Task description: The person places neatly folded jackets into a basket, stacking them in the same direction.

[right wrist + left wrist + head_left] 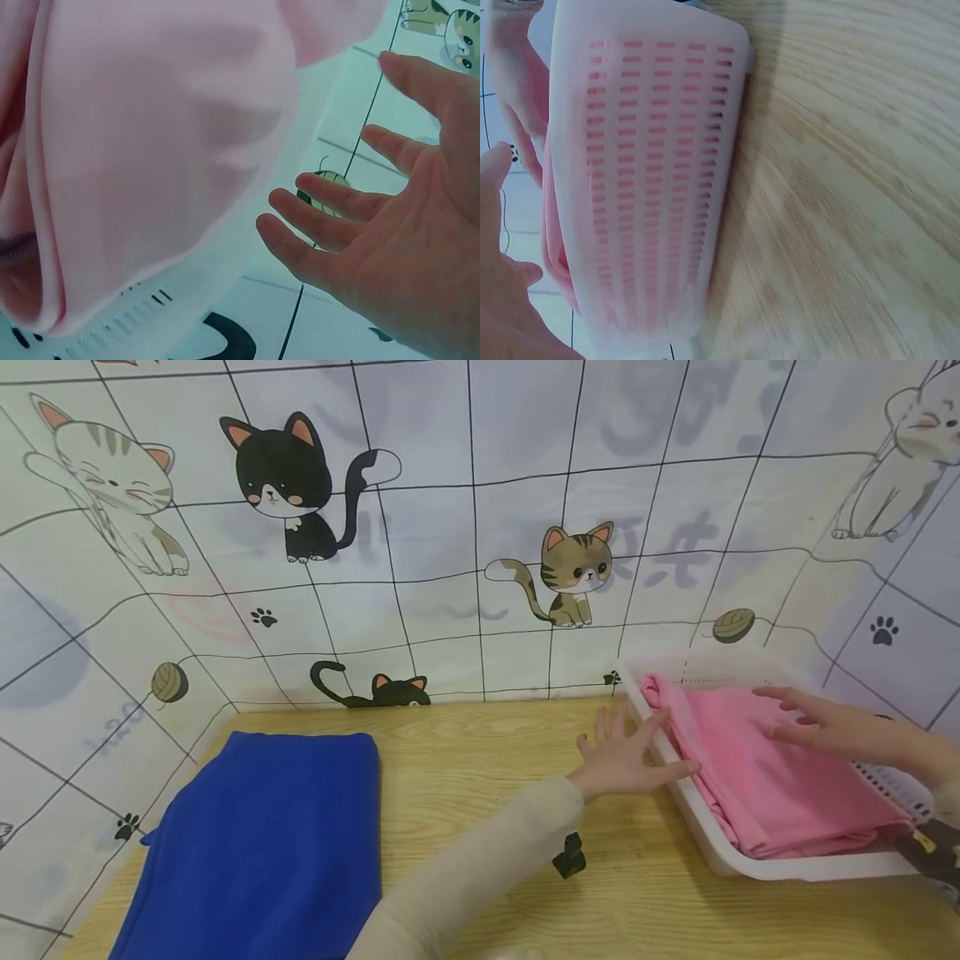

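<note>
Folded pink cloth point(772, 760) lies in a white plastic basket point(697, 827) on the right of the table. My left hand point(618, 760), fingers spread, is at the basket's left rim and overlaps it in the head view. Over the right part of the cloth hovers my right hand point(847, 727), its fingers extended. In the right wrist view that hand point(375, 210) shows an open palm beside the cloth point(150, 150), with nothing in it. The left wrist view shows the basket's slotted side point(652, 172), pink showing through the slots.
A folded blue cloth point(277, 843) lies at the left of the wooden table point(465, 793). Cat-printed sheeting point(450, 543) rises behind the table and at both sides. A small dark mark point(570, 856) shows on the table just below the left wrist.
</note>
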Motion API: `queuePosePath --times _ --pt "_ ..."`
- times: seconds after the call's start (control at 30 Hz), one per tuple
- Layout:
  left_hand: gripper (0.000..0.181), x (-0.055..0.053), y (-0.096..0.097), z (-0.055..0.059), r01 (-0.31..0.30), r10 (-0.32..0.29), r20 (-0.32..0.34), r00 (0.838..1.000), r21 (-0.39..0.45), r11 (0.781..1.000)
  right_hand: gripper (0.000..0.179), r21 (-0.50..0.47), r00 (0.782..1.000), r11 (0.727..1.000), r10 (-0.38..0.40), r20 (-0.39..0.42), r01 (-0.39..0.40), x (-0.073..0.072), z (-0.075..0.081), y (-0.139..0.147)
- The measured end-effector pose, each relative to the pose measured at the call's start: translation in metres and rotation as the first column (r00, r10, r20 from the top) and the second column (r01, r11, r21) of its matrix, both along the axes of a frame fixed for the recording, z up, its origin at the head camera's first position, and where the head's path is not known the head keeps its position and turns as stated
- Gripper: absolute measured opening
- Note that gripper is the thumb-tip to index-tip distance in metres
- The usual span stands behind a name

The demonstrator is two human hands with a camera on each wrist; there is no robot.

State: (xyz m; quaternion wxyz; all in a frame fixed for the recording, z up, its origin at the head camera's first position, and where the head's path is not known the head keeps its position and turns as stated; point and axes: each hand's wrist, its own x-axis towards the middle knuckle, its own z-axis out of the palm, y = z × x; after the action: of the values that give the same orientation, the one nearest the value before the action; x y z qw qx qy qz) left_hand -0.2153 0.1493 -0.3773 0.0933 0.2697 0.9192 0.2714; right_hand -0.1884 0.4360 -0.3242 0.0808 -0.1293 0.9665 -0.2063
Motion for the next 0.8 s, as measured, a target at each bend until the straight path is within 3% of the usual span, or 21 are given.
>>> queuePosePath --times 0.17,0.37,0.8 --pt "0.081 -0.006 -0.017 -0.012 -0.014 0.012 0.034 0.999 0.046 0.999 0.065 -0.031 1.000 0.999 -0.008 -0.008 0.008 0.007 0.000 -0.014" --pt "0.083 -0.014 -0.036 -0.026 -0.037 0.037 0.043 0.998 0.008 0.999 0.064 -0.091 0.999 0.996 0.023 -0.028 -0.025 0.014 -0.002 -0.026" --pt "0.083 -0.028 -0.079 -0.023 -0.067 0.067 0.006 0.998 -0.072 0.995 0.063 -0.123 0.995 0.989 0.075 -0.060 -0.082 0.014 0.003 -0.046"
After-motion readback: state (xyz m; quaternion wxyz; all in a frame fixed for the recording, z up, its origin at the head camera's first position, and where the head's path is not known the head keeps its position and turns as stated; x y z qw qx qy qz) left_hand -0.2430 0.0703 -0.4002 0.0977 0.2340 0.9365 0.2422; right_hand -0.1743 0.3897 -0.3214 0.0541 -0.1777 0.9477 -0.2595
